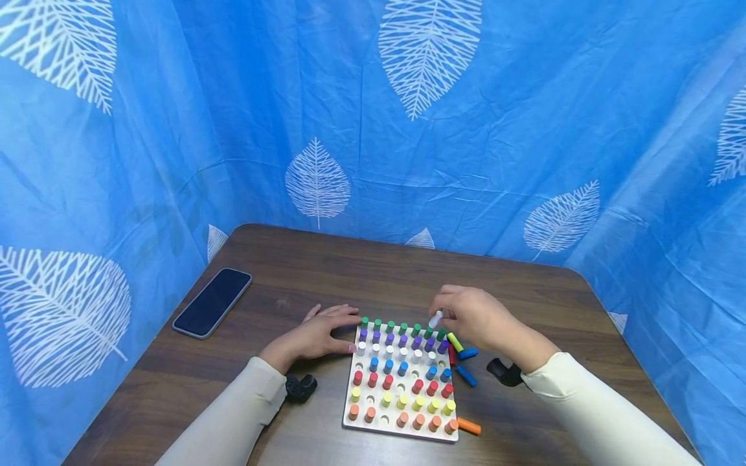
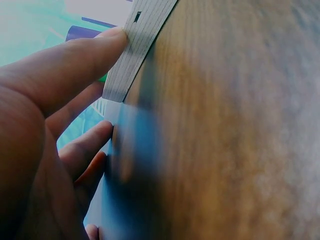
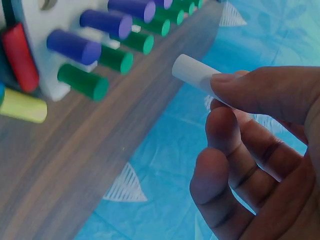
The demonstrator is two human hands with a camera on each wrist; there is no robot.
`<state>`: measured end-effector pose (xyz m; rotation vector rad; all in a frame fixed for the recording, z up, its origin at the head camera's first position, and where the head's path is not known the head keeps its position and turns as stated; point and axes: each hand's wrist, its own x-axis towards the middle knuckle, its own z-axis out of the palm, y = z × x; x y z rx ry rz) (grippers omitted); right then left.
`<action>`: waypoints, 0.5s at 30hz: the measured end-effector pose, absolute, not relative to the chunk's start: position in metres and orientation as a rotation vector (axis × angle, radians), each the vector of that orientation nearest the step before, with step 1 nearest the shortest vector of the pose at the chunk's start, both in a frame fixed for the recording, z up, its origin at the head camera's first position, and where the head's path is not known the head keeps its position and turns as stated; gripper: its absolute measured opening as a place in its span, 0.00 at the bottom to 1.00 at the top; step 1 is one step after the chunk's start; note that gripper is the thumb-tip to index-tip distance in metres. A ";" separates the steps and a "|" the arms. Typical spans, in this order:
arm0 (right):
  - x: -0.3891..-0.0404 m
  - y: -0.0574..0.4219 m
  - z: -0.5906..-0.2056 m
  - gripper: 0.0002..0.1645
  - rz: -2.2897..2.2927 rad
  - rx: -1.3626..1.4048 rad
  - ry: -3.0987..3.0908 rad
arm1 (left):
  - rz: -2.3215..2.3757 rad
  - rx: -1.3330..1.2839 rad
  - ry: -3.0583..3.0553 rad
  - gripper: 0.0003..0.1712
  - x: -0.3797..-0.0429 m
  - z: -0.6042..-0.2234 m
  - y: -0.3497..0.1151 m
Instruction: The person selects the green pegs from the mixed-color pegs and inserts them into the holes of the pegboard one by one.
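Observation:
A pale wooden pegboard (image 1: 348,404) lies on the table with coloured pegs standing in rows, green at the back through to orange at the front. Bare holes show in several rows, one at the right end of the white row. My right hand (image 1: 474,316) pinches a white peg (image 3: 192,72) between thumb and fingers, above the board's far right corner. In the right wrist view the peg is tilted, apart from the green pegs (image 3: 82,81). My left hand (image 1: 320,333) rests at the board's far left corner, its thumb (image 2: 95,50) touching the side edge, fingers extended.
Loose pegs lie right of the board: a yellow peg (image 1: 454,342), a red peg (image 1: 451,354), two blue pegs (image 1: 466,376) and an orange peg (image 1: 469,426) near the front corner. A phone (image 1: 212,303) lies at the table's left. Blue leaf-patterned cloth (image 1: 373,155) surrounds the table.

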<state>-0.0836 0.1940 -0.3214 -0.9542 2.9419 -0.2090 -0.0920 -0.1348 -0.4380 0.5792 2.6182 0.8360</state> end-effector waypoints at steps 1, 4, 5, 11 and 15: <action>-0.081 0.193 -0.321 0.09 -0.207 -0.959 2.930 | 0.837 0.579 2.617 0.37 -0.092 -0.438 -0.135; -0.076 0.190 -0.323 0.09 -0.201 -0.994 2.905 | 0.837 0.580 2.616 0.37 -0.092 -0.438 -0.135; -0.075 0.190 -0.323 0.09 -0.200 -1.011 2.902 | 0.837 0.579 2.618 0.37 -0.092 -0.438 -0.135; -0.066 0.197 -0.321 0.10 -0.166 -1.117 2.897 | 0.830 0.571 2.620 0.37 -0.092 -0.438 -0.135; -0.055 0.207 -0.322 0.12 -0.175 -1.140 2.902 | 0.826 0.569 2.617 0.38 -0.092 -0.438 -0.134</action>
